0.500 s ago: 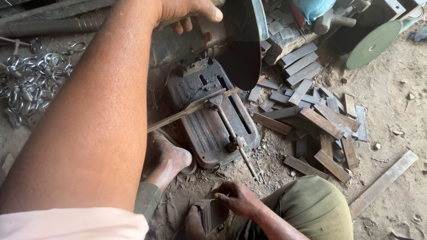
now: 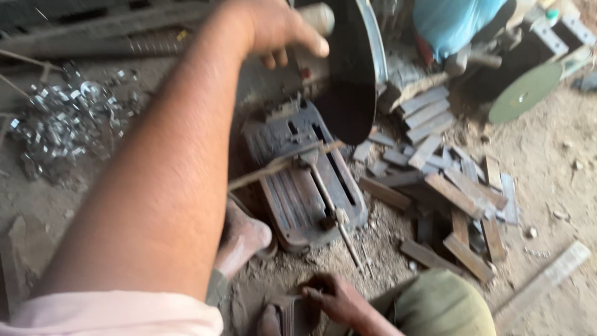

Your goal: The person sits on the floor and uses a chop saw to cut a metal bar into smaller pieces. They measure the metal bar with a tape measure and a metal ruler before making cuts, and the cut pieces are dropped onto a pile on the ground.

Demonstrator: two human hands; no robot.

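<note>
Two hands are in view from my head camera, and I place everything relative to the chop saw base (image 2: 305, 180) lying on the dirt floor. My left hand (image 2: 280, 28) is extended beyond the far end of the base, fingers curled around the pale handle (image 2: 317, 17) of the saw, gripping it. Just right of that hand hangs the dark blade guard (image 2: 351, 68), raised above the far right corner of the base. A thin metal strip (image 2: 280, 165) lies across the base, running from its left side toward the guard. My right hand (image 2: 333, 297) sits below the near end of the base, close to my knee in olive trousers (image 2: 435, 305), fingers closed on a small dark metal piece (image 2: 292, 314); blur prevents a finer reading of the grip. My bare foot (image 2: 242, 239) rests against the near left corner of the base. To the right of the base, a loose heap of flat cut metal pieces (image 2: 448, 180) covers the ground. Well to the left of the base lies a pile of shiny metal scraps (image 2: 65, 121). Far right of the base, a green disc (image 2: 525, 92) leans beside a second machine.
</note>
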